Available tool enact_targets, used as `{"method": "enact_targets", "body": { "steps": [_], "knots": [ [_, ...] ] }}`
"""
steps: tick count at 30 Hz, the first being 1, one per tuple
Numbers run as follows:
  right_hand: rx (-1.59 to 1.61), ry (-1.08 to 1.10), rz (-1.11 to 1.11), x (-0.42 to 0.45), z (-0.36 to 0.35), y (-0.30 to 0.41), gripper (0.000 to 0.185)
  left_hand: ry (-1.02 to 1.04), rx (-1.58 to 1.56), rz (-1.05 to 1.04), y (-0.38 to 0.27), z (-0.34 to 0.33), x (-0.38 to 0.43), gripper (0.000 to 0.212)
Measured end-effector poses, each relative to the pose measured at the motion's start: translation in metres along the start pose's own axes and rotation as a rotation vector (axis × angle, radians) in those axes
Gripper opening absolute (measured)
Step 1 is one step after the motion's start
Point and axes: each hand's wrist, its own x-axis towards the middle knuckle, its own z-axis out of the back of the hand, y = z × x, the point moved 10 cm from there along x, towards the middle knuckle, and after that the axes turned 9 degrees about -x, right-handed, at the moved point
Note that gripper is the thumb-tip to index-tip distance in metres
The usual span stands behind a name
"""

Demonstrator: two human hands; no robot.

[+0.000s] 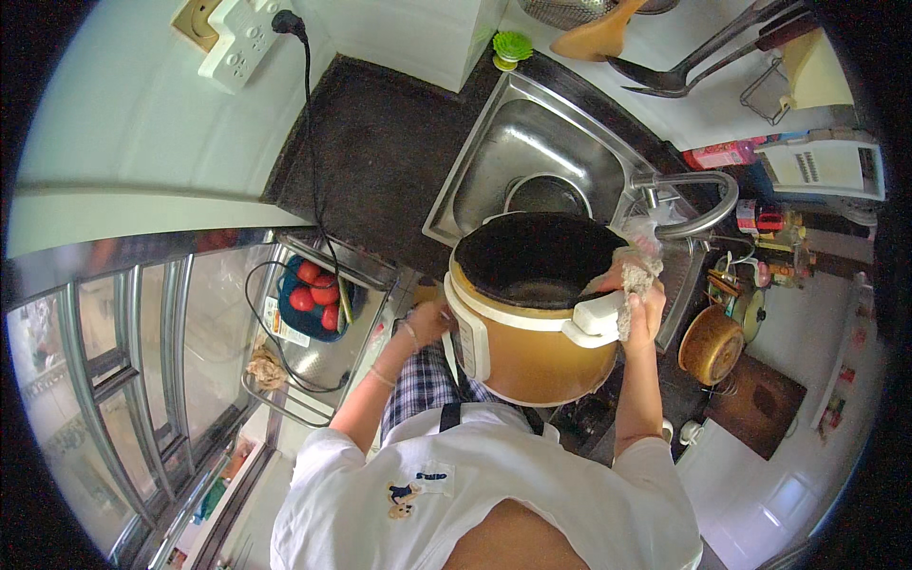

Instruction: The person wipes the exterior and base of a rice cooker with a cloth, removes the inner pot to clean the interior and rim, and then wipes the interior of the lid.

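An electric cooker (541, 363) with a golden-brown body and white rim is directly before me, tilted so that its dark, lidless interior (534, 260) shows. My right hand (647, 313) is at its white side handle (597, 313), with a pale, rough-textured cloth (639, 278) bunched under the fingers. On the opposite side, my left hand (429, 324) grips the cooker near its control panel (470, 347); the fingertips are partly hidden. Whether the cooker's base rests on anything cannot be seen.
Behind the cooker lies a steel sink (541, 135) with a curved faucet (727, 203). A black power cord (313, 164) hangs from a wall socket strip (239, 53) to a steel cart (320, 363), where a blue container (288, 299) holds several tomatoes. Ladles (684, 75) hang at the upper right.
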Motion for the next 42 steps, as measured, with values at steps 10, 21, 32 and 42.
{"method": "enact_targets", "body": {
  "steps": [10,21,32,42],
  "knots": [
    [0.058,0.112,0.134,0.024,-0.022,0.016,0.030,-0.075,0.286,-0.591,-0.341,0.058,-0.003,0.052],
    [0.071,0.157,0.169,0.026,-0.027,0.020,0.030,0.031,0.346,-0.227,-0.301,0.012,0.038,0.053],
    [0.939,-0.350,-0.568,0.044,0.019,-0.120,0.036,-0.066,0.334,-0.195,-0.306,0.012,-0.016,0.035],
    [0.211,0.273,-0.395,0.084,-0.129,-0.118,0.030,-0.168,0.450,-0.203,-0.309,0.052,-0.105,0.030]
  ]
}}
